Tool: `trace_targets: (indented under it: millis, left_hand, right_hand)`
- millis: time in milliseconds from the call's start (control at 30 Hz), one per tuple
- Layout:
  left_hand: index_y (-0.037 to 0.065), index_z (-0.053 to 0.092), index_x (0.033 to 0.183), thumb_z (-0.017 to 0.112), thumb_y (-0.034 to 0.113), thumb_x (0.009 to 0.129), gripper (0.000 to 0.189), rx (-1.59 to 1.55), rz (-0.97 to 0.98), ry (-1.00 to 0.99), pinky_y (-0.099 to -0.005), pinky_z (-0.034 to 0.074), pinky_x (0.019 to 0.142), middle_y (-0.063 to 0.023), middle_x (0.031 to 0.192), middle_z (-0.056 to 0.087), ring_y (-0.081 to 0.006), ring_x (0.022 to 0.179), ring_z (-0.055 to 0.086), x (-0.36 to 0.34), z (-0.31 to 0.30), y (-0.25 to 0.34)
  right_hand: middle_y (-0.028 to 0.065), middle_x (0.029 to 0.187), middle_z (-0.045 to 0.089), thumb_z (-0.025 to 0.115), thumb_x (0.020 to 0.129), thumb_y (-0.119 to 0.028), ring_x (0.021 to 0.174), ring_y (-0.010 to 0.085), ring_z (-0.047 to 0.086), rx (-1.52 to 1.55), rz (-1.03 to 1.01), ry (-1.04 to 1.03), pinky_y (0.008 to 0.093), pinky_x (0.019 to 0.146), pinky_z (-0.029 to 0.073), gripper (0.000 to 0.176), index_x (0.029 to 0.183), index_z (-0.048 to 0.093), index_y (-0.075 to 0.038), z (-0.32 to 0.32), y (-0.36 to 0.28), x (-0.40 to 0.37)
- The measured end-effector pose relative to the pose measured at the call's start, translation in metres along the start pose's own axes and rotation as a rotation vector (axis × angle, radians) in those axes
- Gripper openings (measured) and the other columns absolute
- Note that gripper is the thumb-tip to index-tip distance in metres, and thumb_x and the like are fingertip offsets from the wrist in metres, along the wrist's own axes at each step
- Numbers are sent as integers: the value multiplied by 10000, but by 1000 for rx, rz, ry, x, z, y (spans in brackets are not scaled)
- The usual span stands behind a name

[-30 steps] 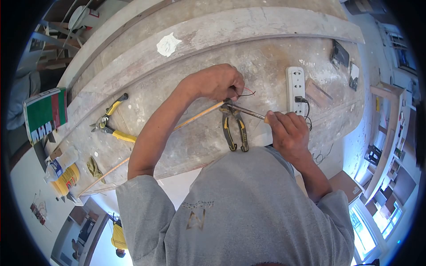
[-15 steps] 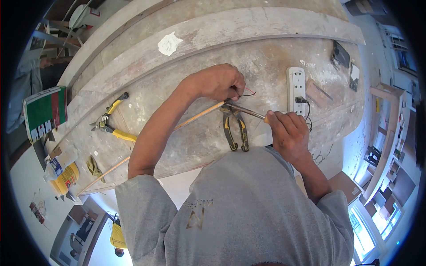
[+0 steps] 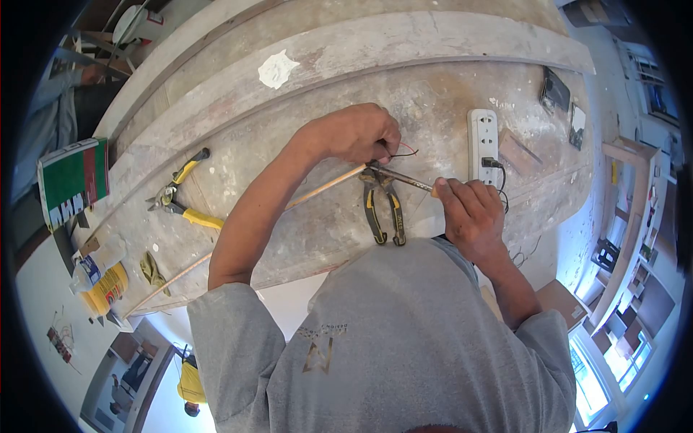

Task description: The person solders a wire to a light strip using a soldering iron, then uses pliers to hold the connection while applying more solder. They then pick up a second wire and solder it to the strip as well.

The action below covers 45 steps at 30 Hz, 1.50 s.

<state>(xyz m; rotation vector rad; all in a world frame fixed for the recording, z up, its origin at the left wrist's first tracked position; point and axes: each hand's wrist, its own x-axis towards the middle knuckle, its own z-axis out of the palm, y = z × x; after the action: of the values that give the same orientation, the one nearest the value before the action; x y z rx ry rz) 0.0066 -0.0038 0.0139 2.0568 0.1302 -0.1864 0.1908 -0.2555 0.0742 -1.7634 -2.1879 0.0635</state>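
My left hand (image 3: pixel 359 135) is closed over the workbench, its fingertips pinching thin red and black wires (image 3: pixel 406 153). Beneath those fingertips ends a narrow orange-yellow strip (image 3: pixel 325 187), which runs down left under my forearm. In my closed right hand (image 3: pixel 473 219) is a soldering iron (image 3: pixel 408 180), its metal shaft pointing left so that the tip meets the strip's end. Black-and-yellow pliers (image 3: pixel 382 206) lie with their jaws at that same spot, handles towards my body. My left fingers partly hide the exact contact.
A white power strip (image 3: pixel 482 137) with a black plug lies on the right. Yellow-handled cutters (image 3: pixel 189 189) rest at left, near a green box (image 3: pixel 72 184) and a yellow bottle (image 3: pixel 108 289). A long board (image 3: pixel 375 47) crosses the far bench. Other people appear at the left edges.
My hands, the iron and the pliers stay almost exactly in place. At the far left, another person's arm and clothing have shifted slightly.
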Motion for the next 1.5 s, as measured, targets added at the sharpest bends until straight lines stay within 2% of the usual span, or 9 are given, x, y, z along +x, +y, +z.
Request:
trace_targets:
  millis: [367,433,467,533,567,633,833,1133,1500]
  left_hand:
    - [40,791,973,807,53,830,145,2,38,56,-444,548,922,-113,1011,776,-346,1062,703,-17,-6,11]
    - [68,809,1074,811,32,838,239,-7,94,331,-436,554,974,-129,1151,785,-348,1148,708,-39,-6,20]
    - [68,809,1074,811,32,838,239,-3,95,328,-436,554,974,-129,1151,785,-348,1148,708,-50,-5,24]
    - [47,794,1141,809,68,874,268,14,12,675,-465,566,964,-156,1211,750,-387,1141,708,-74,6,35]
    - [47,794,1141,809,68,874,268,14,14,670,-465,566,964,-156,1211,750,-387,1141,708,-82,17,42]
    - [63,793,1166,850,75,838,334,-110,-300,850,-443,547,1026,-168,1285,733,-363,1191,687,-99,49,51]
    - [107,776,1205,877,146,799,420,262,-490,1066,-475,466,971,-112,1170,698,-337,1121,640,-91,125,64]
    - [103,784,1075,841,94,836,245,336,-408,1065,-466,438,936,-54,1055,687,-286,1002,645,-90,129,48]
    - [110,784,1084,850,76,846,249,415,-371,1067,-436,468,889,-75,1076,723,-295,992,688,-91,134,40]
  right_hand:
    - [112,1132,731,704,802,-29,890,236,634,-39,-49,-41,390,740,462,469,1264,745,42,-2,5,0]
    - [110,1127,732,706,803,-34,886,234,631,-45,-60,-45,388,738,459,467,1262,744,42,-3,6,1]
    - [110,1127,732,706,803,-34,886,234,631,-45,-57,-40,388,738,459,467,1262,744,42,-2,7,2]
    - [107,1131,731,705,806,-41,887,229,629,-47,-68,-35,387,738,456,467,1263,743,42,-3,7,2]
    - [107,1131,731,705,806,-41,887,229,629,-48,-63,-34,387,738,456,467,1263,743,42,-3,6,1]
    - [105,1137,730,708,805,-45,888,226,627,-55,-61,-46,387,735,454,467,1262,743,43,-2,6,1]
    - [100,1132,725,701,799,-53,889,224,624,-72,-84,-34,386,732,453,472,1260,744,41,-2,6,0]
    - [106,1160,714,687,787,-62,923,241,628,-95,-114,-44,395,767,460,513,1290,727,33,-2,8,1]
    - [108,1162,722,697,782,-49,919,237,635,-91,-111,-28,392,766,465,511,1285,732,32,-1,8,0]
